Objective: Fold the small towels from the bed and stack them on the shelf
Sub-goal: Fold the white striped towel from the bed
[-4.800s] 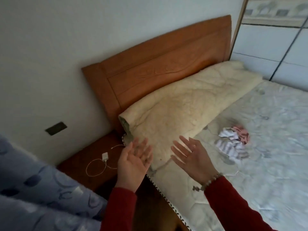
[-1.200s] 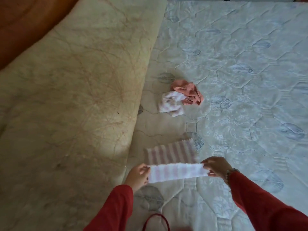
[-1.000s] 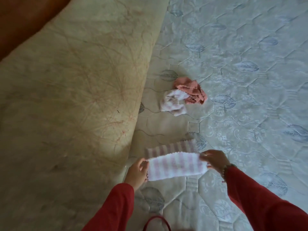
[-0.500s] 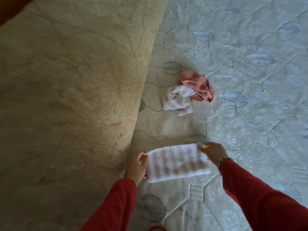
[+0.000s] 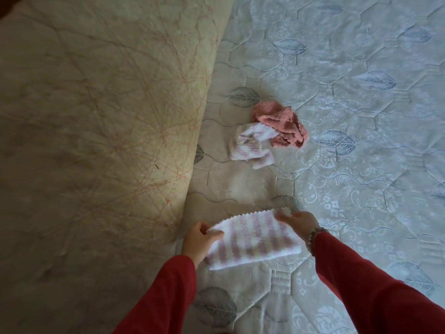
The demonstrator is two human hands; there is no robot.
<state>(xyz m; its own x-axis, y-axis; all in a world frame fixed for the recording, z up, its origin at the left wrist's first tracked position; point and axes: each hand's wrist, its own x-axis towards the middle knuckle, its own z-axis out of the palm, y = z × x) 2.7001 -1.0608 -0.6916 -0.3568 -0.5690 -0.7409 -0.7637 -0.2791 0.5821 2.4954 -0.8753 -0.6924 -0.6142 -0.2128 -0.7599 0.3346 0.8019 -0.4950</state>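
We look down on a quilted mattress (image 5: 361, 116) stitched in hexagons with grey leaf prints; a thick cream quilt (image 5: 96, 116), veined with pink thread, lies rolled along its left side. Near us, on the mattress, a fluffy pink-and-white striped towel (image 5: 252, 239) is doubled into a rectangle — our left hand (image 5: 199, 239) and right hand (image 5: 301, 222) each pinch an end, apart. Beyond lie a crumpled striped towel (image 5: 250, 145) and a salmon terry cloth (image 5: 281, 124), touching.
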